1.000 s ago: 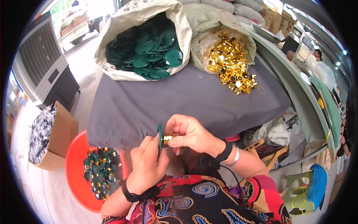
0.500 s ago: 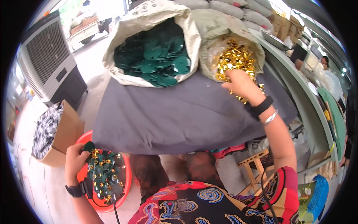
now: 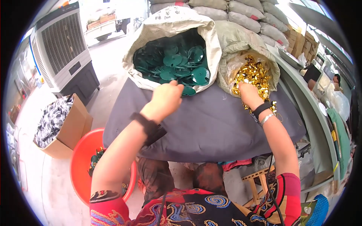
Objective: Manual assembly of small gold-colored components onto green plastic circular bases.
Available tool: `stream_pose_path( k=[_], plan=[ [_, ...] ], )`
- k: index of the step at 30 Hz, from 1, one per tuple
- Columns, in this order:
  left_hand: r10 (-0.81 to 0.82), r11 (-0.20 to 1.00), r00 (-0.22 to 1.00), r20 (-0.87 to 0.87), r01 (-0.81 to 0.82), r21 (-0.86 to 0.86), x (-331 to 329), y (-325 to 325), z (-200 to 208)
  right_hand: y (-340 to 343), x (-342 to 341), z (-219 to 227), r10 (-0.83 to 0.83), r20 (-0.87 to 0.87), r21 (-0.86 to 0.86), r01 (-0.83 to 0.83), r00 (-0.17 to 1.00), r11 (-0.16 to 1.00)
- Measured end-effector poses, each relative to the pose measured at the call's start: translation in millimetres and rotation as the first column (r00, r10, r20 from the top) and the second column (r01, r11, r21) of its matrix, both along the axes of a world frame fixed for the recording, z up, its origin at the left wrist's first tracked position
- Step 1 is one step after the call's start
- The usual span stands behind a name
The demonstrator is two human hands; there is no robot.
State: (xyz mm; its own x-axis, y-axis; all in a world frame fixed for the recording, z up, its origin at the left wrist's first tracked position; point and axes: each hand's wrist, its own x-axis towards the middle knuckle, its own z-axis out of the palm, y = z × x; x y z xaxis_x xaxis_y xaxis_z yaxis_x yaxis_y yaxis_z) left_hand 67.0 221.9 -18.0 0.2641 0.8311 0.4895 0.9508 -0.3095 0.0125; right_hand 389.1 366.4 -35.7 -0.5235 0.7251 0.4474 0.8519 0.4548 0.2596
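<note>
"Across the far side of the bench (image 3: 203, 124), what is set out?"

"Two open sacks, side by side, mouths toward the wearer. The white sack (image 3: 213, 49), at left, holds green discs (image 3: 173, 61). The greenish sack (image 3: 235, 34), at right, holds gold pieces (image 3: 254, 71), some spilling past its lip onto the dark grey covering."

"Position of the left hand (image 3: 164, 101)?"

"At the lower lip of the white sack, fingertips beside the nearest discs. The fingers are curled. Whether they pinch a disc I cannot tell; the back of the hand hides the grip."

"And the right hand (image 3: 250, 96)?"

"At the mouth of the greenish sack, fingers pointing down among the gold pieces. Its fingertips are partly hidden, so I cannot tell whether they are pressed together on a piece."

"Items at the wrists?"

"A black band on each, plus a silver bracelet (image 3: 267, 119) on the right."

"Left of the bench?"

"A red tub (image 3: 80, 158) on the floor, partly covered by the left forearm. Green and gold items (image 3: 94, 162) lie inside. Beside it stands a cardboard box (image 3: 75, 126) filled with black-and-white material (image 3: 54, 122)."
</note>
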Motion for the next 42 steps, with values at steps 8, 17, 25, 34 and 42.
stream_pose_path(
  k=[8,17,25,34,42],
  plan=[
    [-0.010,0.996,1.000,0.015,0.008,0.090,-3.1,51.8,-27.7,-81.5,-14.4,28.3,0.081,-0.570,-0.400,-0.362,0.818,0.842],
    [0.034,0.975,0.690,0.723,0.135,-0.174,15.4,-76.9,-7.6,-150.0,-52.5,-38.2,0.274,-0.622,-0.230,-0.505,0.734,0.832],
    [0.309,0.885,0.425,0.851,0.198,-0.421,17.5,-102.1,-33.7,-157.4,-47.4,-30.0,0.346,-0.253,-0.241,-0.405,0.903,0.882],
    [0.271,0.833,0.161,0.949,0.455,-0.315,65.1,-135.8,-22.5,-219.9,-76.1,-22.2,-0.236,-0.961,-0.205,-0.944,0.144,0.257],
    [0.007,0.925,0.417,0.909,0.343,-0.164,68.8,-140.6,-47.6,-231.6,-83.0,-32.2,0.258,-0.882,-0.177,-0.785,0.394,0.594]
  ],
)
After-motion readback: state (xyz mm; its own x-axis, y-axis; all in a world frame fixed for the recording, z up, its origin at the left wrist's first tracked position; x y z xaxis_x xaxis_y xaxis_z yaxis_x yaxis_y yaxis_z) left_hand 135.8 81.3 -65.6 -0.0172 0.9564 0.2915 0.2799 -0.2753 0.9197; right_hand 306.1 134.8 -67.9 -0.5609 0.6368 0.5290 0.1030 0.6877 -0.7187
